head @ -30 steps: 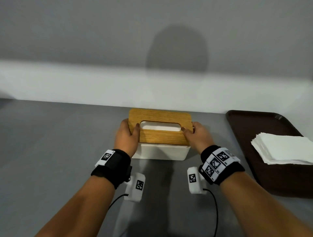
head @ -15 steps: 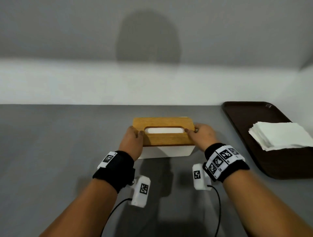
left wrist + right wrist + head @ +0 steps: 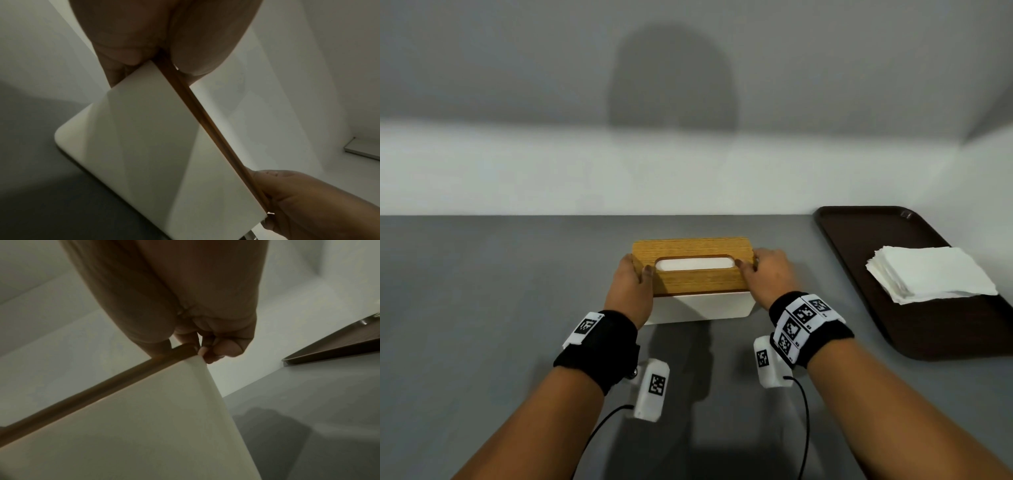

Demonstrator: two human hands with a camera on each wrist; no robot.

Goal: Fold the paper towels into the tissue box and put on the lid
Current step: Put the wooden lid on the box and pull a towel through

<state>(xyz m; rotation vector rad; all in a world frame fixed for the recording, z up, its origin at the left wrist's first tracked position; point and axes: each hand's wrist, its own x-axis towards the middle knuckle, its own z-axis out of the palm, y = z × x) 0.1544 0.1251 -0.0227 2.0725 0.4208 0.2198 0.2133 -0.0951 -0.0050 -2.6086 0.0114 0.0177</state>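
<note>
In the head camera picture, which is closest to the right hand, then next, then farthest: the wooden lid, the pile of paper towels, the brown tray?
1. Wooden lid: gripped at its right end by the right hand.
2. Brown tray: to the right.
3. Paper towels: on that tray, farther right.

From my station I see a honey-brown lid (image 3: 693, 270) with fine straight wood grain, and plain white shows through its slot. The tissue box (image 3: 700, 308) under it is plain white; the wrist views show it duller, cream-grey in shadow. The table (image 3: 482, 291) is flat mid-grey, with darker grey shadows by my arms. The tray (image 3: 859, 246) is dark brown, and the paper towels (image 3: 931, 277) on it are bright white. My wristbands (image 3: 602, 346) are black with white tags printed in black square codes. The wall (image 3: 517, 68) is pale grey over a lighter band.
</note>
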